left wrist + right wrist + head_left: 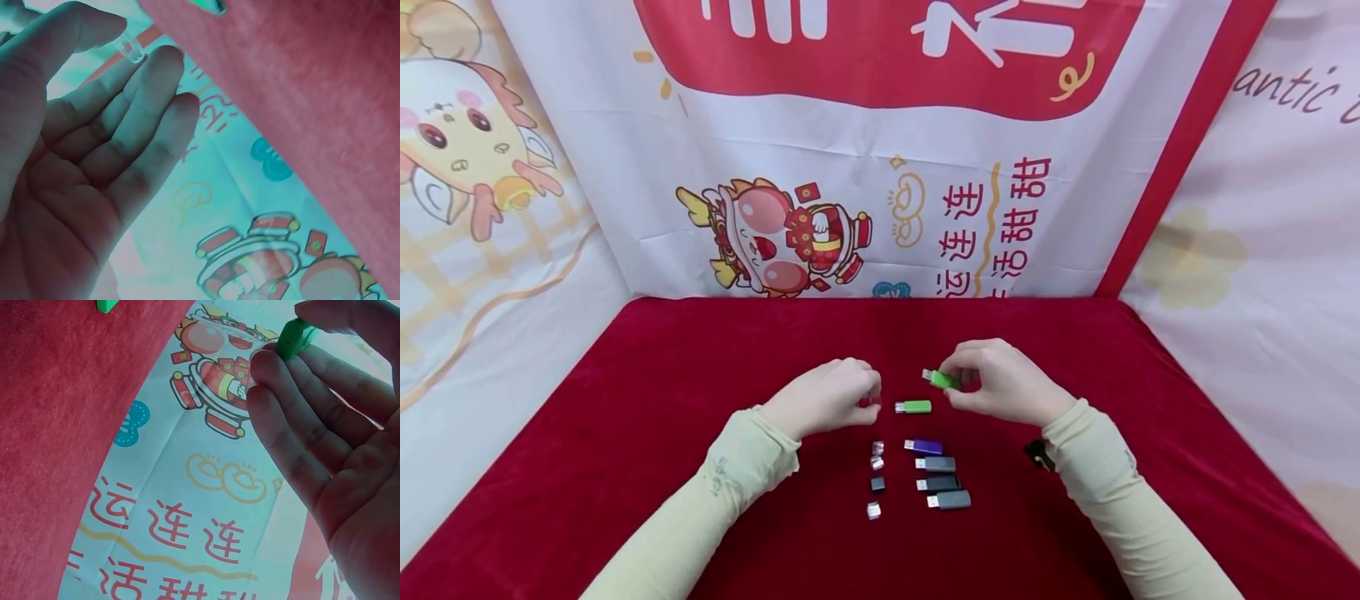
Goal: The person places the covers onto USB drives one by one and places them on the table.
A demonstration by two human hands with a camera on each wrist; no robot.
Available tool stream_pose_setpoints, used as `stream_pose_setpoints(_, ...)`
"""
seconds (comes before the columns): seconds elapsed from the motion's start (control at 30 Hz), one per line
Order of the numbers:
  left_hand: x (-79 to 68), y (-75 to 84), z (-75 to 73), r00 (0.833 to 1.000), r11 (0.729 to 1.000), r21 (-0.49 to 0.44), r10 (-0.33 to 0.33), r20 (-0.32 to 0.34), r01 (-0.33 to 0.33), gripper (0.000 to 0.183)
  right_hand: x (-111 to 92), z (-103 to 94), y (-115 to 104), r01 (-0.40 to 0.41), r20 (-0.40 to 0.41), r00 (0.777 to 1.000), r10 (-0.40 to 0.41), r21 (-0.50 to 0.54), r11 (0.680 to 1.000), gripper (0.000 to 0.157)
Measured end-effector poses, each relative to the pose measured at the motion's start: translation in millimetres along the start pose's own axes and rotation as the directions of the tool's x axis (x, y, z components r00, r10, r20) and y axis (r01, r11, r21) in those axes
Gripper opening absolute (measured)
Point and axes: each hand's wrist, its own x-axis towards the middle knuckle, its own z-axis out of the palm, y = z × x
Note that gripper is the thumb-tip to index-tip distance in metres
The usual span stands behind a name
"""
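Note:
My right hand (1003, 383) pinches a green USB stick (942, 379) between thumb and fingers, its metal plug pointing left. The right wrist view shows the end of that green USB stick (292, 339) between the thumb and fingertips of the right hand (337, 425). Opposite, my left hand (831, 396) pinches a small clear cap (131, 49), seen at the fingertips in the left wrist view; in the head view the fingers hide it. Between and just below the hands, another green USB stick (913, 407) lies on the red cloth.
Below lie a purple USB stick (923, 447) and several grey and black ones (936, 464) in a column. Left of them is a column of small caps (877, 484), clear and black. A dark object (1039, 454) sits beside the right wrist. Printed curtains (880, 150) stand behind the red table (700, 333).

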Motion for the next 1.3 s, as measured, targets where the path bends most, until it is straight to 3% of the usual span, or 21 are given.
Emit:
stream_pose_setpoints(0.37, -4.0, 7.9, -22.5, 0.993, 0.999, 0.018, 0.04, -0.108, -0.038, 0.01, -0.7, 0.2, -0.7, 0.012, -0.01, 1.0, -0.012, -0.003, 1.0, 0.017)
stream_pose_setpoints(0.87, -5.2, 12.2, -23.0, 0.978, 0.996, 0.057, 0.084, -0.191, -0.075, 0.011, 0.8, 1.8, -2.2, 0.031, -0.005, 0.999, -0.031, -0.025, 0.999, 0.018)
stream_pose_setpoints(1.3, -3.4, 17.0, -20.7, 0.978, 0.995, 0.034, 0.101, -0.183, -0.096, 0.011, 1.6, 5.3, -6.7, 0.058, -0.011, 0.998, -0.058, -0.038, 0.998, 0.017)
